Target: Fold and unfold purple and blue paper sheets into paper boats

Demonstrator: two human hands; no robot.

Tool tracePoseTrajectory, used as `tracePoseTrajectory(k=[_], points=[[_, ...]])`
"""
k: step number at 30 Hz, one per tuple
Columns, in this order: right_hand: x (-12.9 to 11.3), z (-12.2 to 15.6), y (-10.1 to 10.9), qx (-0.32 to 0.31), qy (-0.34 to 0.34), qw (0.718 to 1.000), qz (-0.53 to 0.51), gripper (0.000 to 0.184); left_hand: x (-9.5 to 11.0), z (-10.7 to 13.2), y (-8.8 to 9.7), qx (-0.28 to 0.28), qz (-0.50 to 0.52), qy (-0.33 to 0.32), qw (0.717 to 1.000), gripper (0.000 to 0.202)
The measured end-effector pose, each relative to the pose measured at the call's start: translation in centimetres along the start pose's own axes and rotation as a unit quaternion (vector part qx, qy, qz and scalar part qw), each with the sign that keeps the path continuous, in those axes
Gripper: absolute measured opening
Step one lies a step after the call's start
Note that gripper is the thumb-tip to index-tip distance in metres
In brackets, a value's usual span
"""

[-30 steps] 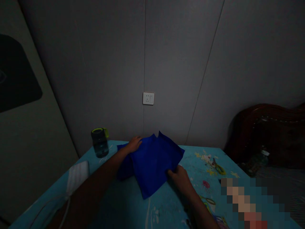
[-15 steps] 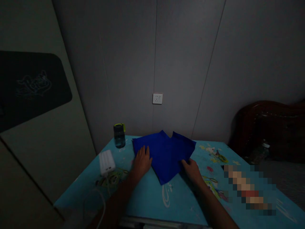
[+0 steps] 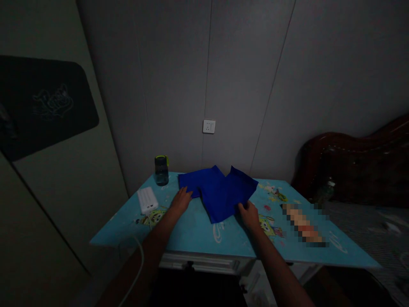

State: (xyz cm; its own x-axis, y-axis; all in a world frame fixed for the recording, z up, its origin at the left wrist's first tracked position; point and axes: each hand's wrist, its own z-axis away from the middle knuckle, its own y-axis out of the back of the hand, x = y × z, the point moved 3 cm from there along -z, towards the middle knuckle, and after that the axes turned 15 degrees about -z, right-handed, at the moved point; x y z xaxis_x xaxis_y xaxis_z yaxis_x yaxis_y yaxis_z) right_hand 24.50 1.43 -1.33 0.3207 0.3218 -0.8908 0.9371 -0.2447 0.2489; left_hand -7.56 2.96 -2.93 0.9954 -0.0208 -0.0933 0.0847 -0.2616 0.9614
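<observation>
A folded dark blue cloth (image 3: 220,191) lies flat on a light blue table (image 3: 198,232) printed with cartoon figures. My left hand (image 3: 180,200) rests flat on the table at the cloth's left edge, fingers stretched out and touching the fabric. My right hand (image 3: 248,214) sits at the cloth's lower right corner, fingers curled over that edge. The room is dim, so the fingertips are hard to make out.
A dark bottle with a green lid (image 3: 161,169) stands at the table's back left. A white power bank (image 3: 147,199) with a cable lies left of my left hand. A wall socket (image 3: 208,126) is behind, a dark wooden headboard (image 3: 351,166) to the right.
The cloth has been laid down flat and smoothed. My left hand slid from its far corner to its left edge. The camera has pulled back, showing the table's front edge.
</observation>
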Motion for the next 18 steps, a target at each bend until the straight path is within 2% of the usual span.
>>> tracePoseTrajectory(k=[5,8,11,14,17,18], points=[[-0.1,0.1,-0.1,-0.009,0.006,1.000,-0.023,0.034,-1.3,-1.0,-0.2,-0.027,0.029,-0.025,0.999,0.034],[0.2,0.4,-0.1,-0.010,0.000,0.999,-0.047,0.039,-1.6,-1.0,0.6,-0.026,0.055,-0.026,0.998,0.031],[0.8,0.5,0.1,0.009,-0.022,0.990,-0.140,0.038,-0.8,-1.4,2.3,0.007,0.101,-0.033,0.994,0.036],[1.2,-0.3,0.2,0.054,-0.046,0.976,-0.206,0.034,0.9,-2.6,3.9,0.062,0.163,-0.013,0.985,0.050],[1.1,-2.2,-0.5,0.088,-0.076,0.966,-0.231,0.032,2.9,-4.2,4.2,0.081,0.268,0.034,0.959,0.058],[0.9,-3.0,-1.0,0.089,-0.085,0.965,-0.232,0.032,3.6,-4.7,3.7,0.059,0.381,0.055,0.921,0.059]])
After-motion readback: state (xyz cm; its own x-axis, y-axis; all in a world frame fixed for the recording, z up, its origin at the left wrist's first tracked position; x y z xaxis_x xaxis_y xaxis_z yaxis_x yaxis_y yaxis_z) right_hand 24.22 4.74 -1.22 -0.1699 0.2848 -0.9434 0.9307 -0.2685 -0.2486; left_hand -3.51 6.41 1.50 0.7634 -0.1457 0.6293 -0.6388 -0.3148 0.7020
